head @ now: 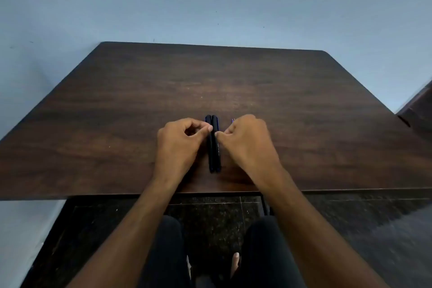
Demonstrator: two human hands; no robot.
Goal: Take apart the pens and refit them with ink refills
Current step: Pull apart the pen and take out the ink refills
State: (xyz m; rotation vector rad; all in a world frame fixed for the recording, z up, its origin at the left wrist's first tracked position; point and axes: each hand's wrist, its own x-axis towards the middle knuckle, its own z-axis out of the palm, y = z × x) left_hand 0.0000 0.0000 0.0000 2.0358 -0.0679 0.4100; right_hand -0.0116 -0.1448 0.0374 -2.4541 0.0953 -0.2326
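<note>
Two dark pens [214, 145] lie side by side on the dark wooden table [304, 105], pointing away from me, near the front edge. My left hand [177, 145] is at their left, fingers curled, with thumb and forefinger tips pinching the left pen's upper part. My right hand [247, 142] is at their right, fingers curled, its fingertips against the right pen. A small purple-blue tip [233, 120] shows just beyond my right knuckles; the rest of it is hidden by the hand.
The table stands against a pale blue wall [210, 7]. Another dark piece of furniture [418, 110] sits at the right edge. Below the table's front edge are my knees [168, 252] and a dark speckled floor [210, 217].
</note>
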